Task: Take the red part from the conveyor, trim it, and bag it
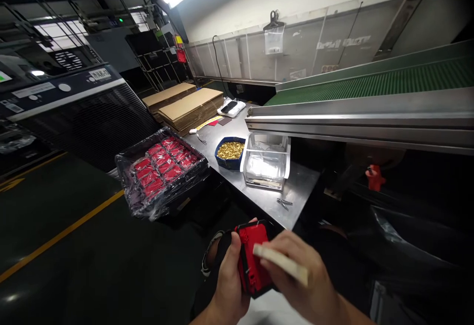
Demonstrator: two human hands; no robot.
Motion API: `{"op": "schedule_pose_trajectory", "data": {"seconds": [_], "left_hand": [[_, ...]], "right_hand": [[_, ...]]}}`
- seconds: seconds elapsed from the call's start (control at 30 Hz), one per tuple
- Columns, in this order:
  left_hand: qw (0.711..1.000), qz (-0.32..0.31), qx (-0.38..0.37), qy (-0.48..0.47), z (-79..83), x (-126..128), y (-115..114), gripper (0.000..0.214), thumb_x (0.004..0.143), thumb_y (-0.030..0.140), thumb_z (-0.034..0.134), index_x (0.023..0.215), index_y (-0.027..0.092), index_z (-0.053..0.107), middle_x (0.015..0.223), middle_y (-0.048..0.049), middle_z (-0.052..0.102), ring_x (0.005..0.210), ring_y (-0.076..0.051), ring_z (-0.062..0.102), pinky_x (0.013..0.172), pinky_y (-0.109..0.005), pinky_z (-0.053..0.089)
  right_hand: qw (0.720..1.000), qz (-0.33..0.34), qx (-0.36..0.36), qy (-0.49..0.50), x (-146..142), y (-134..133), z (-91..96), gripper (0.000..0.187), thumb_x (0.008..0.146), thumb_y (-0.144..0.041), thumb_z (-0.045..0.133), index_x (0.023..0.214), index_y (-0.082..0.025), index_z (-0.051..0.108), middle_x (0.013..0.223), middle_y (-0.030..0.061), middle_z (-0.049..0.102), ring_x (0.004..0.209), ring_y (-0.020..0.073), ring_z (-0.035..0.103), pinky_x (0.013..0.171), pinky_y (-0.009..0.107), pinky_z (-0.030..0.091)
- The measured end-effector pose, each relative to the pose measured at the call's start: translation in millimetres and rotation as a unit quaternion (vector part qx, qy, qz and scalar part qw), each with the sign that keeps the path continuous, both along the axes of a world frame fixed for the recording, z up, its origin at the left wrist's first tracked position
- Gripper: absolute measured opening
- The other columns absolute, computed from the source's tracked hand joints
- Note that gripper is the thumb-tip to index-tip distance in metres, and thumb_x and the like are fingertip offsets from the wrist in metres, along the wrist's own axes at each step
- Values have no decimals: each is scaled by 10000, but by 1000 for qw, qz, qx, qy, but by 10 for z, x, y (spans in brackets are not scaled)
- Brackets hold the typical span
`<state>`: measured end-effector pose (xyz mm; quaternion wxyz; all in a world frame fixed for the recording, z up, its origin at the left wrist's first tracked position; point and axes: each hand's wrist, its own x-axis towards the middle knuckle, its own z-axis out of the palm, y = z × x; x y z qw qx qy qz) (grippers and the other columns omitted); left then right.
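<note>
Head view, and both hands are busy: the left hand (230, 278) wraps the side of a red-and-black case (256, 236), thumb along its edge, held low in front of the desk (303, 182). Over comes the right hand (301, 270), closed round a pale stick (283, 263), its tip right at the red face, contact too blurred to call! Up on the desk, a blue tray (225, 164) of gold-coloured pieces sits beside a clear bin (262, 185), small pliers (284, 203) nearby.
</note>
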<state>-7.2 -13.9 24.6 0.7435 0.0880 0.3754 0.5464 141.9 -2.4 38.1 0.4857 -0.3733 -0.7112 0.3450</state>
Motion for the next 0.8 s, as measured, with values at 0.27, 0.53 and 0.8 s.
{"op": "schedule_pose_trajectory", "data": {"seconds": [0.27,0.53,0.8], "left_hand": [[996,-37,23,-79,201,26,52,700,795,671,655,1244,133,661,1134,-162,726,1104,-360,656,985,-456,524],[994,-46,3,-94,194,31,43,641,883,660,530,1073,77,719,1027,-176,740,1011,-335,688,941,-440,534],[996,-59,-10,-63,167,55,3,602,830,667,611,900,83,739,768,-127,723,862,-300,701,882,-414,545]], "right_hand": [[990,-109,-60,58,131,242,218,110,871,-253,682,970,-282,721,929,-1,707,850,140,680,744,248,549],[997,-64,-32,37,213,76,246,168,849,-200,702,999,-266,669,915,-13,684,786,105,669,676,196,548],[998,67,-1,-7,114,65,279,173,854,-192,678,1016,-245,648,916,18,667,799,137,640,687,273,538]]}}
